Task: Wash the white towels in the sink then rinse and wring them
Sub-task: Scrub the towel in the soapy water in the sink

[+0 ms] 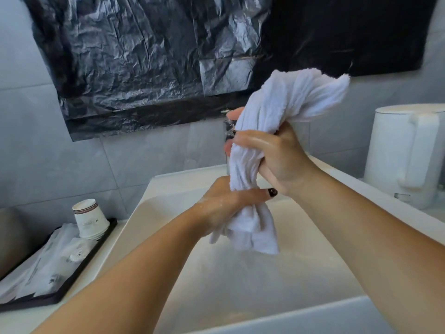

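A white towel [284, 97] is twisted into a thick upright rope above the white sink [240, 273]. My right hand [272, 155] grips its upper part, with the loose top end fanning out above the fist. My left hand [226, 201] grips the lower part, thumb across the front, and the bottom end hangs out below it. The tap behind the towel is mostly hidden. The basin below holds pale cloudy water.
A black tray [79, 268] with wrapped packets and stacked paper cups [90, 218] lies on the counter at the left. A white kettle [407, 153] stands at the right. Black plastic sheeting [149, 56] covers the wall behind the sink.
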`<action>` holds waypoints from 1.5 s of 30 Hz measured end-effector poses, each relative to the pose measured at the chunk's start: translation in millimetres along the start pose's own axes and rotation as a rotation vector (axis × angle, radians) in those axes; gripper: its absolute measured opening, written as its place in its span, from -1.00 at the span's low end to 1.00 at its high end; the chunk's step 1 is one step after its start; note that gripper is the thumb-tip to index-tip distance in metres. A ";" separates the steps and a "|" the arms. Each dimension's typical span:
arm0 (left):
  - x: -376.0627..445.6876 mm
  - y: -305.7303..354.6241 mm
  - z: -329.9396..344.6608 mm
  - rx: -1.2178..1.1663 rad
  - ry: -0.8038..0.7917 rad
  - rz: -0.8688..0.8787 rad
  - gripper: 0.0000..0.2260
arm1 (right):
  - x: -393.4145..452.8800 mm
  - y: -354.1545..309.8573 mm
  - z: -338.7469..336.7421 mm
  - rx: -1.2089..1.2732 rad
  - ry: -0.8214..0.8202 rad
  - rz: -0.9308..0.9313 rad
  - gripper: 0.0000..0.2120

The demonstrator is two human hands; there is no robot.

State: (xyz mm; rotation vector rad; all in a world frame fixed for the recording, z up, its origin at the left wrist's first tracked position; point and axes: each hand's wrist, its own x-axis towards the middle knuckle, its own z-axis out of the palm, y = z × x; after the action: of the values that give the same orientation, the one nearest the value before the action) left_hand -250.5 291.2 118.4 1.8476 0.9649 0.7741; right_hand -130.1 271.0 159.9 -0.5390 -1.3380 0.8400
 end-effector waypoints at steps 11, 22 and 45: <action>1.4 -22.7 -11.5 -0.558 -0.636 -0.135 -0.43 | 16.0 -7.7 -16.4 0.192 0.385 -0.021 -0.86; 1.2 -21.2 1.2 -0.286 -0.417 -0.083 -0.71 | 7.2 11.9 -19.4 -1.256 0.219 -0.413 -0.90; -10.3 -2.3 0.6 0.374 -0.530 -0.047 -0.73 | -39.2 -30.3 -3.2 -2.360 -0.777 -0.114 -0.11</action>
State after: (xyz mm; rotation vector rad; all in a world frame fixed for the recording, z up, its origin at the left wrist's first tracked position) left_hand -255.9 282.8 114.9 2.1832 0.8325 0.0519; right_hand -121.0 222.3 158.2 -1.9072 -2.5761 -1.3037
